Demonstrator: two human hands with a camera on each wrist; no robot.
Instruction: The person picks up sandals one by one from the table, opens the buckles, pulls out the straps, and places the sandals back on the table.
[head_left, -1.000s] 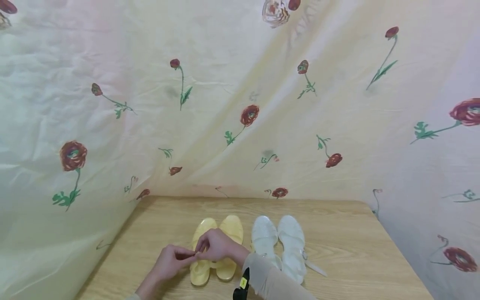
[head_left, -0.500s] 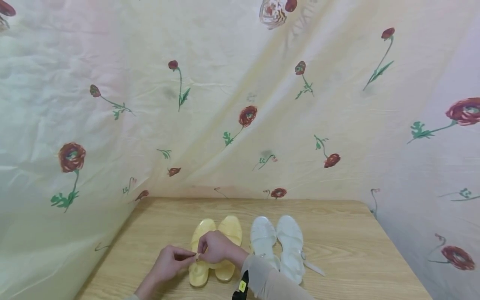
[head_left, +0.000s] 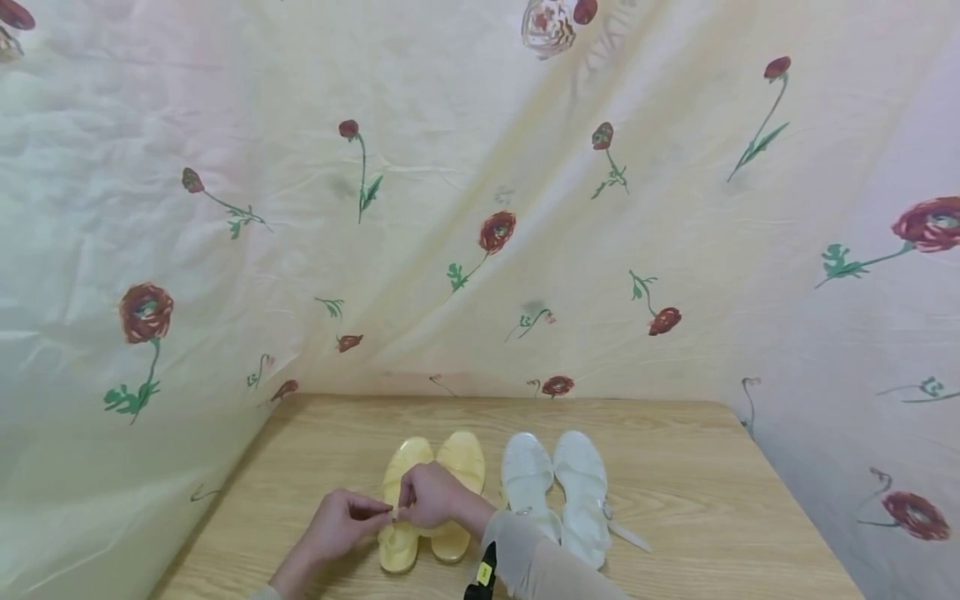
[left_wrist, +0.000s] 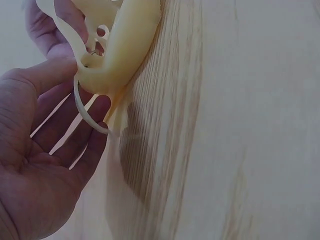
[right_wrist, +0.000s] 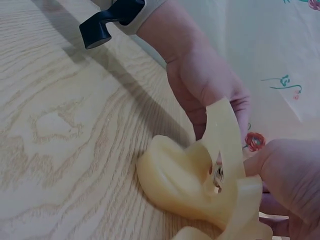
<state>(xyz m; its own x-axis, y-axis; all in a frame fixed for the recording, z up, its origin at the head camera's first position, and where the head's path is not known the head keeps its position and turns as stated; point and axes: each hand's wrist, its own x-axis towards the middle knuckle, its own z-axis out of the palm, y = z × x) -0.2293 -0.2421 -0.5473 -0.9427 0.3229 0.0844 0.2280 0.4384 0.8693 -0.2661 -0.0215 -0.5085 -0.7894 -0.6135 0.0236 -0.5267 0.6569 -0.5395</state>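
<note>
The yellow sandal (head_left: 397, 550) being worked on was a pale, buttery colour, smooth and glossy like jelly plastic, with a rounded heel and a dished insole. A little metal buckle (right_wrist: 218, 174) showed at its side, and the strap (left_wrist: 90, 115) had a thin end curling down past the fingers. It sat on the wood table (head_left: 690, 475), the left one of its pair, right next to its mate (head_left: 450, 546), with a pair of white sandals (head_left: 581, 500) off to the right.

Both hands were at the outer side of it. The left hand (head_left: 341, 525) pinched the strap, thumb on one side and fingers behind. The right hand (head_left: 431, 497) had its thumb and fingertips pinched on the strap too, just beside the left fingertips.

Compared with a second earlier, not a lot was different: the right fingertips had shifted slightly to the right, so a small gap showed where the fingertips had met. The left hand and all the sandals looked basically the same.
</note>
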